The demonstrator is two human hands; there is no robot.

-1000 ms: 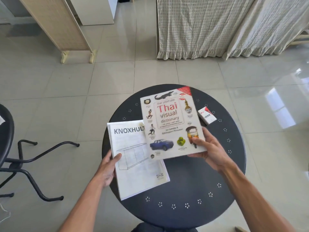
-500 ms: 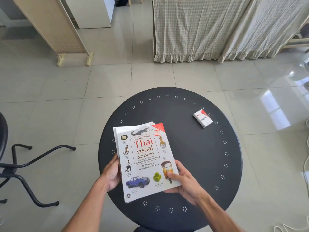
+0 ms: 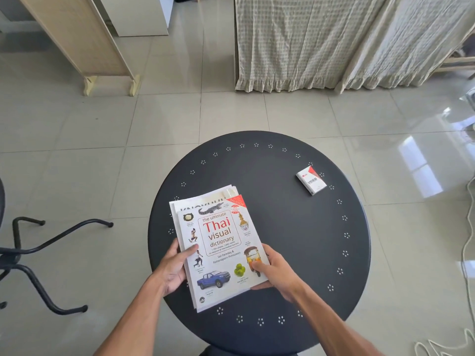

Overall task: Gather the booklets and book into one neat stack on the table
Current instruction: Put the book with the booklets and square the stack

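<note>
The white Thai visual dictionary (image 3: 221, 250) lies on top of the white booklets (image 3: 205, 199) at the left front of the round black table (image 3: 308, 240). Only the booklets' far edges and left margin show beyond the book. My left hand (image 3: 172, 268) grips the stack's left edge, thumb on the cover. My right hand (image 3: 275, 273) grips the book's right lower edge, thumb on the cover and fingers underneath.
A small white and red VESS box (image 3: 311, 180) lies at the table's far right. A black chair base (image 3: 38, 253) stands on the tiled floor at left. A wooden screen (image 3: 77, 39) and curtains (image 3: 334, 39) stand behind. A pale cable (image 3: 462, 278) runs along the floor at right.
The book moved from the table's middle down and left onto the KNOXHULT booklet. Both hands now hold the stack's sides, and the book has slid a little nearer.
</note>
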